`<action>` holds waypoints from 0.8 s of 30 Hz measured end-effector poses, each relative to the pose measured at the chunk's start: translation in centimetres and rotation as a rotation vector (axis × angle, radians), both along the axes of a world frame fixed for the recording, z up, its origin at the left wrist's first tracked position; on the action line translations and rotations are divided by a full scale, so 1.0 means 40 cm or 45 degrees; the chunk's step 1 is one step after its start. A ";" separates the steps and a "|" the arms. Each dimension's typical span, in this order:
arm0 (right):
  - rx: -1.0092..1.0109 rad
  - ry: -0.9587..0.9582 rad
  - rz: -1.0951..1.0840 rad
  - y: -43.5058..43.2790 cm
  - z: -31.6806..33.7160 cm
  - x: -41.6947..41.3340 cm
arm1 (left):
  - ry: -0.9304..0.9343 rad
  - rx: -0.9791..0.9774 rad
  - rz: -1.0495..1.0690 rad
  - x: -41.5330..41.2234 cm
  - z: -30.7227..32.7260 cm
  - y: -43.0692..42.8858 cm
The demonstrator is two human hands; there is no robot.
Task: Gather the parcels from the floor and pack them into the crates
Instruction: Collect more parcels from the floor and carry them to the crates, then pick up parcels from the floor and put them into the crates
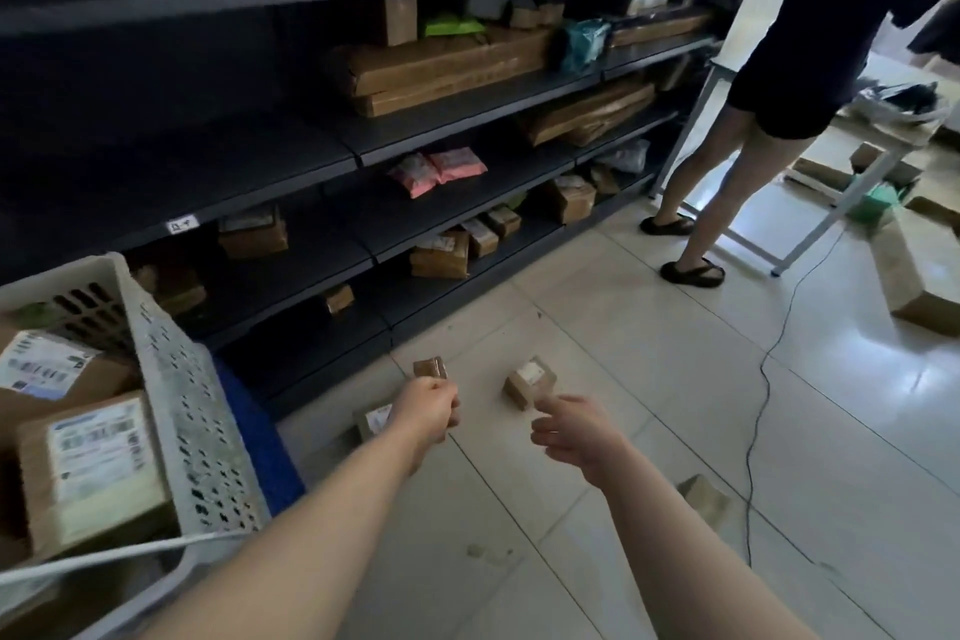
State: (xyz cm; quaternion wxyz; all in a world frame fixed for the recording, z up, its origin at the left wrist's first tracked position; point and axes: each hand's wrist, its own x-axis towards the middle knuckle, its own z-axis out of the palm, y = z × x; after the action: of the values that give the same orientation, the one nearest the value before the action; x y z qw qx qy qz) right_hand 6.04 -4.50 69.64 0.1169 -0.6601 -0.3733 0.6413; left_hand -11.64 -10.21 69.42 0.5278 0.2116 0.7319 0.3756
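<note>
Both arms stretched over glossy pale floor tiles (649, 343). Left hand (428, 408) closed in a fist, pinching a small brown cardboard parcel (430, 367) at its 12 o'clock. Right hand (574, 434) loosely open, fingers narrow, empty; a cube-shaped labelled parcel (530, 381) just at its 11 o'clock. White perforated plastic crate (192, 426) at 9 o'clock, holding flat taped cardboard boxes (93, 468).

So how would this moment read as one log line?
left hand: reaching, shut near small parcel | right hand: open, nearing labelled parcel | crate: part-filled
</note>
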 end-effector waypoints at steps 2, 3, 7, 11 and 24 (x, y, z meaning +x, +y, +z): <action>-0.031 0.020 -0.034 0.043 -0.047 0.006 | 0.004 -0.054 0.024 0.004 -0.049 0.028; -0.058 0.042 -0.043 0.064 -0.066 -0.004 | 0.001 -0.081 0.040 0.000 -0.075 0.043; -0.076 -0.028 0.044 0.175 -0.181 -0.037 | -0.041 -0.165 0.140 -0.038 -0.182 0.116; -0.062 -0.030 0.063 0.304 -0.288 -0.090 | -0.106 -0.237 0.251 -0.101 -0.307 0.221; -0.279 0.073 0.097 0.663 -0.961 -0.257 | -0.054 -0.344 0.471 -0.289 -0.999 0.565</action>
State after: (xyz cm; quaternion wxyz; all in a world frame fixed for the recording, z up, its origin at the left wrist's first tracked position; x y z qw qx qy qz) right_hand -4.22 22.02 31.20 0.0304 -0.6357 -0.3224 0.7008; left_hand -23.21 12.37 29.45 0.4888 -0.0070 0.7906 0.3689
